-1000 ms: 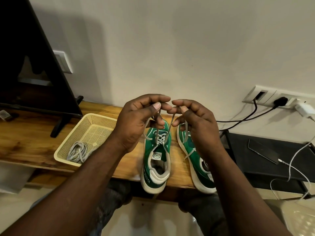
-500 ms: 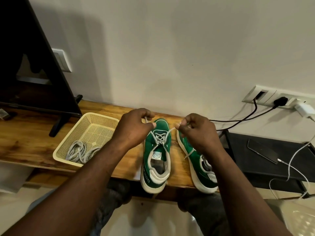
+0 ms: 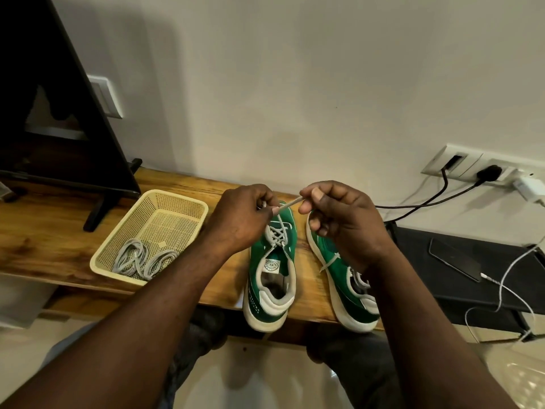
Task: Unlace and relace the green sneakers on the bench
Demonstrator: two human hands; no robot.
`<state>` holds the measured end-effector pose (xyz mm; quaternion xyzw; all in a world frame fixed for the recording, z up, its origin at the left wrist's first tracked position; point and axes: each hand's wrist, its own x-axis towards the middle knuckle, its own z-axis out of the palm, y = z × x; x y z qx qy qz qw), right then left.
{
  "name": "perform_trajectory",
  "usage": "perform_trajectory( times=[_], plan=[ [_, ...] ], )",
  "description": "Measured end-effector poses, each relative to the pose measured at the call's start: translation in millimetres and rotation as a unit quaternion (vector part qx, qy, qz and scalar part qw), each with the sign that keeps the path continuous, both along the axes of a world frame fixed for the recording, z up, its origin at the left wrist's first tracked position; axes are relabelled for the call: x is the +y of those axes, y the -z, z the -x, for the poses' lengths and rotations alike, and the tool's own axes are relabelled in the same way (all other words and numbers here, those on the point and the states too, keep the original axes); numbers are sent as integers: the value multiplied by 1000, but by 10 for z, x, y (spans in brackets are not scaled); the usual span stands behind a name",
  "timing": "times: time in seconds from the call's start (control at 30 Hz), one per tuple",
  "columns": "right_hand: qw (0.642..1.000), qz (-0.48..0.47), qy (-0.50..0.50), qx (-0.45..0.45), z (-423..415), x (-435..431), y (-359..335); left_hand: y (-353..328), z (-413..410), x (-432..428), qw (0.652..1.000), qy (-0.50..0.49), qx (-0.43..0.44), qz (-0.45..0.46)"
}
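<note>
Two green sneakers stand side by side at the near edge of the wooden worktop, toes toward the wall and heels toward the person. The left-side sneaker is the one being worked on: its grey lace criss-crosses over the tongue, and one stretch of it runs taut between the two hands just above the toe end.

The left hand is curled, with its fingertips pinching the lace where it rises from the crossings. The right hand nips the other end between thumb and forefinger, its remaining fingers folded in. The right-side sneaker lies partly under the right wrist, with a loose lace end trailing across its side.

With the crossings already in place, this looks like the relacing stage on the left-side sneaker, with slack being drawn out or an end pulled through. Whether the pull tightens or loosens the lace cannot be told for certain. The next move probably calls for finding the next free eyelet and feeding the tip through it while the left hand holds tension so the crossings do not slip.

To the left, a cream plastic basket holds coiled grey laces. A phone lies on a dark stand at the right.
</note>
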<state>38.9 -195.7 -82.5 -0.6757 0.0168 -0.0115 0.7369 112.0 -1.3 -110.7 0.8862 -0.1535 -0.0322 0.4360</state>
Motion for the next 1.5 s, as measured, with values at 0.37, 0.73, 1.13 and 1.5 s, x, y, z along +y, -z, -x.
perform_trajectory(
  times=[0.37,0.73,1.13,1.5],
  plan=[
    [884,455,99,35,-164,60,450,189,20,86,944,35,45,-324],
    [804,593,-15,53,-52,314,750,562,235,-175,976,-28,32,-213],
    [811,585,25,-14,-59,408,920,756,40,50,945,-108,298,81],
    [781,623,42,-6,-60,511,877,839,-4,96,924,-110,347,118]
  ],
)
